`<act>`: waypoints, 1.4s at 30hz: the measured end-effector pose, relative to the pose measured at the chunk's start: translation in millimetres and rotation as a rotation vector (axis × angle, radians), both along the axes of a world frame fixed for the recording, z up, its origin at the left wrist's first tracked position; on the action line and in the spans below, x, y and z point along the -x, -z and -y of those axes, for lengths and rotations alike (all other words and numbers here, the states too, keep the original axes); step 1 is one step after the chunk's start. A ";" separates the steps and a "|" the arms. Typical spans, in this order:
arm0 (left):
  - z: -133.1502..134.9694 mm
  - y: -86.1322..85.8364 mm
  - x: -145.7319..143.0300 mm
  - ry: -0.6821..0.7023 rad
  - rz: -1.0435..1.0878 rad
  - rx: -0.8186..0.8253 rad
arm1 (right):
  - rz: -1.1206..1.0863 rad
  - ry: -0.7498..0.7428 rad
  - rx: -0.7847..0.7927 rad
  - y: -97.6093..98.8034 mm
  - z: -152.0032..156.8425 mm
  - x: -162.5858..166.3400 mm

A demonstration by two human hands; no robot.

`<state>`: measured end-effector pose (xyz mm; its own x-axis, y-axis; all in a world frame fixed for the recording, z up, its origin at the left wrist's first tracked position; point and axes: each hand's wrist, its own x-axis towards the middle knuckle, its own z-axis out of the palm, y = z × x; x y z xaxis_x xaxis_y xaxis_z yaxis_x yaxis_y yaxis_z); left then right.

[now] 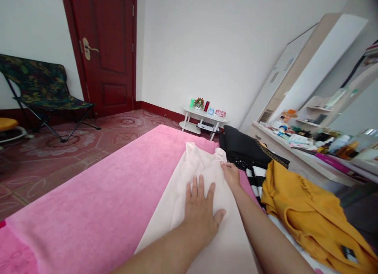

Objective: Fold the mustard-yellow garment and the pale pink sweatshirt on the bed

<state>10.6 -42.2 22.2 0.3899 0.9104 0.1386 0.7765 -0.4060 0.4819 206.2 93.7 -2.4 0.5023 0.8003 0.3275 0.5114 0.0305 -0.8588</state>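
Observation:
A pale pink, nearly white garment (pixel 177 222) lies lengthwise on the pink bedspread, its far end slightly bunched. My left hand (pixel 202 211) rests palm down on the middle of the cloth, fingers spread. At the garment's far right edge, my right hand (pixel 231 173) has its fingers closed on the fabric, beside a small gathered bit. What kind of garment it is cannot be made out.
The pink bedspread (pixel 97 195) stretches to the left. Folded black clothes (pixel 245 144) and a mustard-yellow garment (pixel 310 211) lie to the right, before a cluttered dressing table (pixel 307 157). Beyond the bed stand a small white table (pixel 189 109) and a folding chair (pixel 44 88).

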 end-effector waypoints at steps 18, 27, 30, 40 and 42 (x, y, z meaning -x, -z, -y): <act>-20.2 7.0 15.0 0.017 0.008 -0.096 | 0.687 -0.244 0.440 8.7 65.8 5.1; 6.4 -10.6 53.2 -0.176 -0.135 -0.054 | 0.768 -0.248 0.370 -7.9 190.3 14.5; 19.3 -17.0 77.7 -0.254 -0.204 -0.041 | 0.692 -0.188 0.326 -14.4 218.4 24.9; 40.4 -37.6 108.9 -0.010 -0.176 0.081 | 0.155 -0.328 0.318 -43.5 243.5 66.3; 56.1 -50.4 122.7 0.127 -0.205 0.103 | 0.106 -0.425 0.357 -52.8 272.5 67.7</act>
